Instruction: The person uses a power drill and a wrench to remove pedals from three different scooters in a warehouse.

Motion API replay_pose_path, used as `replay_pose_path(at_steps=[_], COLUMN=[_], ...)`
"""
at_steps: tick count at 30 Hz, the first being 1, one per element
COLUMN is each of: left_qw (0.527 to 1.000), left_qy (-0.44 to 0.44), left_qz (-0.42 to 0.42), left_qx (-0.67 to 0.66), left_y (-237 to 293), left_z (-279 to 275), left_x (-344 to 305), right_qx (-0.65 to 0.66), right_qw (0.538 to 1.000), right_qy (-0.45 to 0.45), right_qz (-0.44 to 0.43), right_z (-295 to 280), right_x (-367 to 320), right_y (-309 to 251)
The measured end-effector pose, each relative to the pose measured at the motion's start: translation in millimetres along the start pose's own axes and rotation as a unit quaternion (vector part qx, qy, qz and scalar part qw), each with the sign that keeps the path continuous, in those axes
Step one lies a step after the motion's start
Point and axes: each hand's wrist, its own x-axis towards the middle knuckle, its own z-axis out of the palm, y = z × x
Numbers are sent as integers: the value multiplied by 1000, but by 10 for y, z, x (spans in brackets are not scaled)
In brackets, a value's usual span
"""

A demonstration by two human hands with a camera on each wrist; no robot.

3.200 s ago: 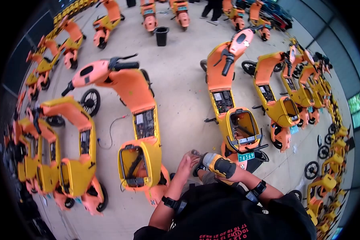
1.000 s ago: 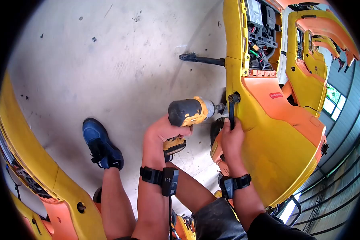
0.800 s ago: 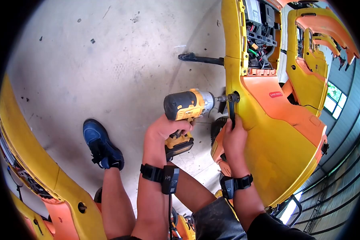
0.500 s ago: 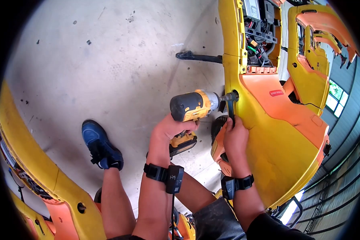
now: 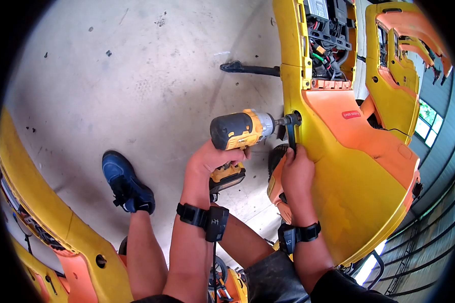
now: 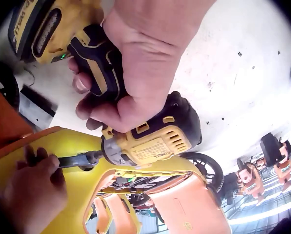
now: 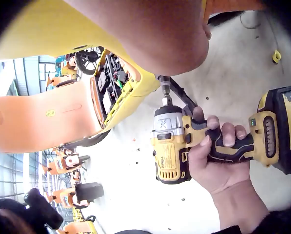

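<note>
My left hand [image 5: 218, 156] grips the handle of a yellow and black cordless impact wrench [image 5: 242, 130], with fingers curled round it in the left wrist view. Its socket [image 5: 284, 121] points right and meets the ring end of a dark spanner [image 5: 291, 135] at a round hole in the yellow scooter body [image 5: 349, 187]. My right hand [image 5: 298, 174] holds the spanner's shank between thumb and fingers against the panel. In the right wrist view the back of that hand [image 7: 160, 39] hides the spanner, and the impact wrench [image 7: 170, 146] appears beyond it.
The scooter's opened floor bay [image 5: 328, 45] shows wiring and modules. Its black kickstand [image 5: 250, 69] sticks out leftward over the concrete floor [image 5: 151, 91]. Another yellow scooter [image 5: 50, 217] stands at the left, and more stand behind on the right [image 5: 397, 81]. A blue shoe [image 5: 128, 181] rests on the floor.
Three seconds ago both hands were away from the scooters, the impact wrench at the right hand. Over the last second, the left hand brought its socket up to the spanner's ring end, where it stays.
</note>
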Motion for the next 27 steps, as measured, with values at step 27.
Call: replay_pose_path(at_steps=[27], left_qw=[1000], left_qy=[0], left_qz=[25], left_qx=[5], left_y=[34], left_z=[-148], left_x=[124], right_qx=[38], right_qw=[999], right_qy=[-2], right_qz=[3], right_z=[-54], right_x=[28], right_y=[-76])
